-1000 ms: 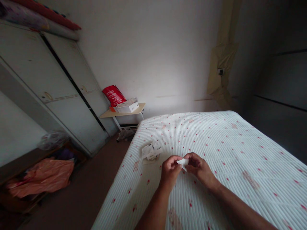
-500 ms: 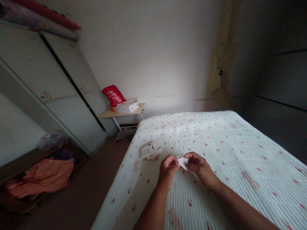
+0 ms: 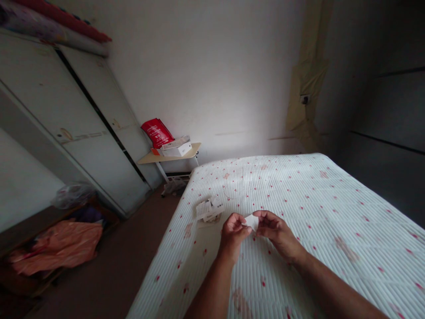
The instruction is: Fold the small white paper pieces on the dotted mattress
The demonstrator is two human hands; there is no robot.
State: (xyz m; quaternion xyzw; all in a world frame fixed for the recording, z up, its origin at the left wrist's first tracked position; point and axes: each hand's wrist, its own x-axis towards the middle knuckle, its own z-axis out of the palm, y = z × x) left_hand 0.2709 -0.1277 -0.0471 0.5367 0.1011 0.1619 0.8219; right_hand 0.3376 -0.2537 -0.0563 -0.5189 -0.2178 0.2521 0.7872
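Observation:
A small piece of white paper (image 3: 251, 222) is held between my two hands above the bed. My left hand (image 3: 233, 232) pinches its left side between thumb and fingers. On the right side, my right hand (image 3: 274, 229) grips the same paper with thumb and forefinger. Up and to the left of my left hand, several printed paper pieces (image 3: 209, 209) lie in a loose pile on the white quilted bed cover (image 3: 299, 195), which has small red spots.
Beyond the bed's far left corner stands a small table (image 3: 148, 158) with a red bag (image 3: 157, 133) and a white box (image 3: 177, 149). A grey cabinet (image 3: 89, 137) is at the left, near an orange cloth or bag (image 3: 63, 243).
The small paper has shifted slightly left and its outline has changed a little between my fingers. My right fingertips have moved slightly left with it.

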